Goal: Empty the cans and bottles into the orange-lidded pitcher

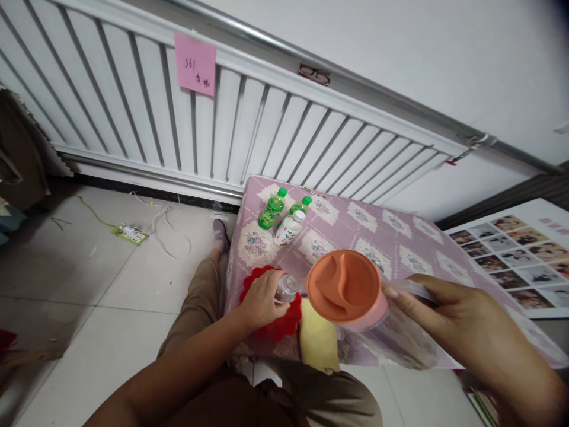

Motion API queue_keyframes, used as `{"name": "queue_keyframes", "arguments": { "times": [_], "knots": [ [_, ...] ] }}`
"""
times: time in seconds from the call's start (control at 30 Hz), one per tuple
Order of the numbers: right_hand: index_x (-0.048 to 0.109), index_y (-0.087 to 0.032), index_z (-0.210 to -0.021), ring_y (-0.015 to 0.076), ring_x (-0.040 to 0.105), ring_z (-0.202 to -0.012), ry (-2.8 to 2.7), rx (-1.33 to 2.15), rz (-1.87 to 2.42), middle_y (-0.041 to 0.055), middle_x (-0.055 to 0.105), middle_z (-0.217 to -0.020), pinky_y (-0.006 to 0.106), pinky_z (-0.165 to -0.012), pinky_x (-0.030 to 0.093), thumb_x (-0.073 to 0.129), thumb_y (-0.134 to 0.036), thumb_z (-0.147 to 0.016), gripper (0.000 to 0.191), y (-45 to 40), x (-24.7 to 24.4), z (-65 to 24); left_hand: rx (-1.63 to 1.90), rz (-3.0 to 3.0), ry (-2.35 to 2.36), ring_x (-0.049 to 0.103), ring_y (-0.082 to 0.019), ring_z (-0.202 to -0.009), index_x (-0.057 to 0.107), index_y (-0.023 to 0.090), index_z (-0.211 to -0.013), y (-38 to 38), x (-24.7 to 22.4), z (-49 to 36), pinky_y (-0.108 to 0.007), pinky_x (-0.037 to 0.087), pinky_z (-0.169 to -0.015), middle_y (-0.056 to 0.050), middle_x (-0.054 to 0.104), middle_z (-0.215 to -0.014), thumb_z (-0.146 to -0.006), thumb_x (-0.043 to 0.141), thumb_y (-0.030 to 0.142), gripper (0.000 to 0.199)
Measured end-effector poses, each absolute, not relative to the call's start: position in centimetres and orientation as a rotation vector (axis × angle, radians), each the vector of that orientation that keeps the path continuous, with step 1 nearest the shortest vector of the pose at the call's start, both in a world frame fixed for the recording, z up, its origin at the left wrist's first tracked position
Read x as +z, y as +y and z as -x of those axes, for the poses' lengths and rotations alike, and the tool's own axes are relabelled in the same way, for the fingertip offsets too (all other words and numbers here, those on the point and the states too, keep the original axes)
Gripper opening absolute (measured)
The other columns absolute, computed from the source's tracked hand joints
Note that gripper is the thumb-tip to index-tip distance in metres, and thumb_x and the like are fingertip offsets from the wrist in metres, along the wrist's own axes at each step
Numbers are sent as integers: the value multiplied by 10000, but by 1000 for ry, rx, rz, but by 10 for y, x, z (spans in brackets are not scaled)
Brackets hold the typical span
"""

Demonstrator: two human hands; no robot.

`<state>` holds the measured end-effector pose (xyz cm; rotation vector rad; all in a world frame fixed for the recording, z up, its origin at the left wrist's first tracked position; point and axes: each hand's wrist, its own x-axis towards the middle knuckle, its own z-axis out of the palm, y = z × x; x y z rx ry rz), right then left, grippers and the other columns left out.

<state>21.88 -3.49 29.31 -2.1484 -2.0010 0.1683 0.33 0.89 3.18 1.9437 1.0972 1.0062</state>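
Observation:
My left hand is wrapped round a small clear bottle with an uncapped mouth. The bottle is above a red scalloped mat on the table. In my right hand is the handle of a clear pitcher with an orange lid. The pitcher is tilted, its lid side close to the bottle's mouth. I cannot make out whether liquid is flowing. A folded yellow cloth lies beside the mat at the table's near edge.
Two green-capped bottles and a white-capped bottle stand toward the back of the floral-covered table. Behind is a white radiator. A photo board is at right; a power strip lies on the floor.

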Motion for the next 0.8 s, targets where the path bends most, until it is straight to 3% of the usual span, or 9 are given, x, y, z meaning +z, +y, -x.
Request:
{"name": "queue_keyframes", "arguments": {
  "times": [0.27,0.47,0.8],
  "knots": [
    [652,-198,-643,172,556,-488,-2009,165,2121,4,597,-518,261,-453,417,565,-756,-726,570,-35,297,-216,1006,-1956,1100,547,-315,-1257,393,228,-1352,9,31,-4,-493,446,-1075,-125,568,-1332,-703,711,181,724],
    [701,-197,-688,202,622,-529,-2001,183,2109,34,684,-600,264,-469,455,591,-736,-721,551,-34,297,-215,1010,-1949,1102,557,-318,-1243,402,228,-1343,10,30,-4,-495,457,-1062,-124,577,-1315,-701,707,183,712],
    [661,-217,-653,188,587,-527,-2035,154,2147,6,646,-565,258,-463,431,570,-702,-736,500,-34,297,-220,989,-1947,1098,553,-320,-1245,411,204,-1333,10,32,-2,-498,450,-1073,-138,575,-1316,-708,706,191,691]
  ]
}}
